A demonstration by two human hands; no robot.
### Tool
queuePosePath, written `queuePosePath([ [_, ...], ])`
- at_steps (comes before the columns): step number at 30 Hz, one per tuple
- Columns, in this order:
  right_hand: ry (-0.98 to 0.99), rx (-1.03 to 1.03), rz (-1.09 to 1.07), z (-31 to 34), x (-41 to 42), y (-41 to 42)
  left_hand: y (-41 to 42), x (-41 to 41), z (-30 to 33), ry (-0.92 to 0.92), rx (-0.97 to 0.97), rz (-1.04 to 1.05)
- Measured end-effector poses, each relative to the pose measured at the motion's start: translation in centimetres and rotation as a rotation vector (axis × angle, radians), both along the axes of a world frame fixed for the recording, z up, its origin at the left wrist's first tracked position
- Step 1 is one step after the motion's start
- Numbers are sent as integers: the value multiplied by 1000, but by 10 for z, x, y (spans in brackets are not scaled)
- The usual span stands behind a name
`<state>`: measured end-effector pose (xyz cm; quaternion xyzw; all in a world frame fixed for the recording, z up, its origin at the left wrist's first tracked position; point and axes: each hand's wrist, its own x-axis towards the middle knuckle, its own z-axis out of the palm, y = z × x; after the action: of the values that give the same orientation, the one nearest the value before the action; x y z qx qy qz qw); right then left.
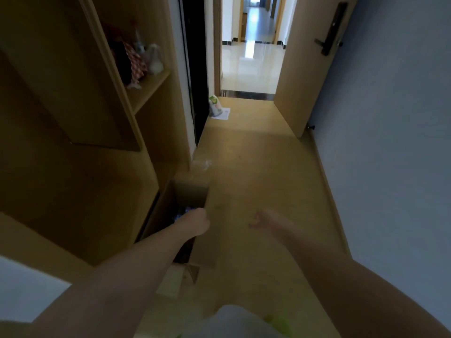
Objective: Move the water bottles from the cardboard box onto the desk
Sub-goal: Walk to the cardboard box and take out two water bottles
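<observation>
An open cardboard box (190, 193) stands on the floor against the wooden cabinet, its inside dark. My left hand (196, 219) reaches down into the box, fingers curled; a bluish-purple bottle top (187, 210) shows just past the knuckles, but the blur hides whether the hand grips it. My right hand (262, 219) hovers over the floor to the right of the box, fingers apart and holding nothing. No desk is in view.
A tall wooden cabinet (102, 132) with a shelf of small items fills the left. A blue-grey wall (390, 142) runs along the right. The wooden floor leads to an open door (310, 69) and a bright corridor. A small white-green package (214, 106) lies by the doorway.
</observation>
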<state>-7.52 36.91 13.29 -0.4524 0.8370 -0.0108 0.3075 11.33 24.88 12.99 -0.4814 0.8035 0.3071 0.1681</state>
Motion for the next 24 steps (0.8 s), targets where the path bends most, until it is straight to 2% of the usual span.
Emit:
queuePosePath([
  [6, 2, 72, 151, -10, 4, -96, -67, -5, -2, 83, 82, 224],
  [9, 21, 102, 350, -20, 6, -143, -97, 5, -11, 43, 79, 328],
  [15, -8, 169, 620, -39, -3, -238, -140, 19, -38, 24, 244, 531],
  [20, -4, 137, 894, -47, -28, -318, -166, 2, -56, -20, 233, 773],
  [24, 28, 138, 1022, -47, -50, -366, -173, -23, -56, 2, 182, 932],
])
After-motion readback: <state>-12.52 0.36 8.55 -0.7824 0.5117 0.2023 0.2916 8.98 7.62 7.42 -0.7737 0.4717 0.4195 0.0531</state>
